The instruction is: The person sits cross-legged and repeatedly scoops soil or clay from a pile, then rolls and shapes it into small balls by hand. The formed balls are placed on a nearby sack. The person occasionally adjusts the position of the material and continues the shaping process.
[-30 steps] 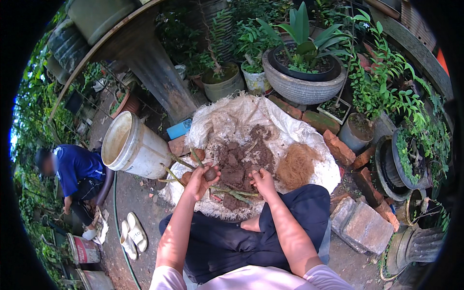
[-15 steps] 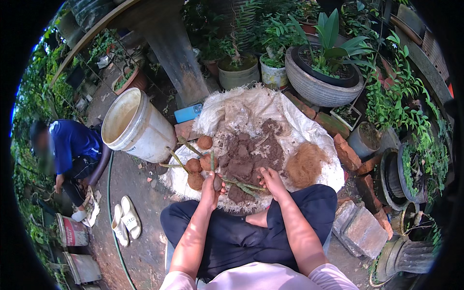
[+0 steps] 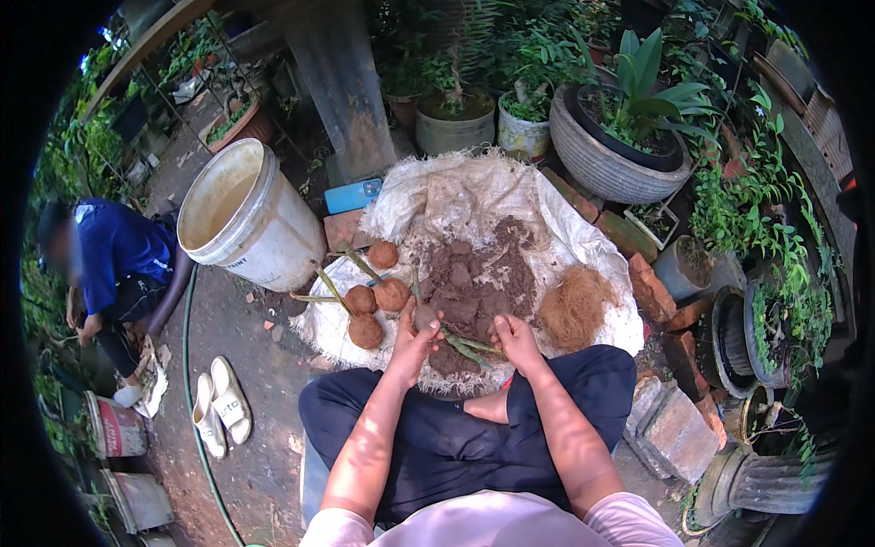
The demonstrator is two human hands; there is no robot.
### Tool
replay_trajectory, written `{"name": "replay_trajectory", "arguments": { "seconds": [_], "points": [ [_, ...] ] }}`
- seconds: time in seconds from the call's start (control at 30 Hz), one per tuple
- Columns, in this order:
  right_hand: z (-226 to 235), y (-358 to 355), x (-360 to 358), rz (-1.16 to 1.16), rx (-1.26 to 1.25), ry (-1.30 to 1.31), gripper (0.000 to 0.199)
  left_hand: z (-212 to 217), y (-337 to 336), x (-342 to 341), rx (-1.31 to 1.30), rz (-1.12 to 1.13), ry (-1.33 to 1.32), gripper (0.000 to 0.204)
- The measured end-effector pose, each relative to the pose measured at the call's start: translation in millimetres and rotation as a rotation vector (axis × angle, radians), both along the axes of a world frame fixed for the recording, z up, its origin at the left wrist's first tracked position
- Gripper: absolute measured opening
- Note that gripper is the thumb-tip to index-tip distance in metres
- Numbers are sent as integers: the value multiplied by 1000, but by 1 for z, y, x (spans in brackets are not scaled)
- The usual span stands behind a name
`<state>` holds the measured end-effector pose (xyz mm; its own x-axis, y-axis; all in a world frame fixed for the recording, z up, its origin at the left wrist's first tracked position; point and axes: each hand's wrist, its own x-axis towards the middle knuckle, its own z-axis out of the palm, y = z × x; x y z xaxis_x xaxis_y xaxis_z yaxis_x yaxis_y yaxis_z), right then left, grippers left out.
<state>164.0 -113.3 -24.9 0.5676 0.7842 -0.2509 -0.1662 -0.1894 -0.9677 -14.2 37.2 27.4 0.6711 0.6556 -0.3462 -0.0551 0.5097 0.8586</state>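
My left hand [image 3: 415, 345] is closed round a dark ball of soil [image 3: 425, 316] with a green stem rising from it. Opposite it, my right hand [image 3: 516, 341] is closed, thumb against fingers, over the near edge of the soil; whatever it pinches is hidden. Between the hands, several green stem cuttings [image 3: 469, 347] lie across the loose brown soil [image 3: 474, 290]. Several brown fibre-wrapped balls [image 3: 365, 332] sit to the left, some with stems sticking out. On the right is a heap of brown fibre [image 3: 578, 308]. All this rests on a white woven sack [image 3: 410, 205].
A white bucket [image 3: 251, 219] stands at the left, near a blue phone [image 3: 353, 195]. Bricks [image 3: 651, 290] and potted plants [image 3: 620, 141] line the far and right sides. Slippers [image 3: 221, 406] and a hose [image 3: 187, 365] lie left, where another person [image 3: 123, 264] crouches.
My left hand has shifted slightly right and turned, so the soil ball shows more above its fingers. My right hand stays nearly in place, still closed. The whole view has shifted slightly.
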Motion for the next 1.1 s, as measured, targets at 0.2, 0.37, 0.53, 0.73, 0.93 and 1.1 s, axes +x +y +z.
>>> {"name": "replay_trajectory", "arguments": {
  "seconds": [0.2, 0.37, 0.53, 0.73, 0.93, 1.1],
  "points": [
    [1, 1, -1, -30, -99, 60, 59, -4, -1, 3, 241, -35, 37, 64],
    [-2, 2, 0, -28, -152, 47, 62, -4, -5, 4, 733, 28, 68, 54],
    [-2, 3, -1, 0, -121, 42, 60, 4, -8, -1, 812, -52, 242, 51],
    [0, 4, -1, 17, -118, 23, 56, 10, -12, -2, 853, -83, 221, 51],
    [1, 0, 0, 101, -133, 33, 48, 4, -11, -1, 917, -55, 157, 46],
    [-2, 1, -2, 150, -113, -73, 45, -10, -9, -1, 588, -120, 152, 43]
  ]
}}
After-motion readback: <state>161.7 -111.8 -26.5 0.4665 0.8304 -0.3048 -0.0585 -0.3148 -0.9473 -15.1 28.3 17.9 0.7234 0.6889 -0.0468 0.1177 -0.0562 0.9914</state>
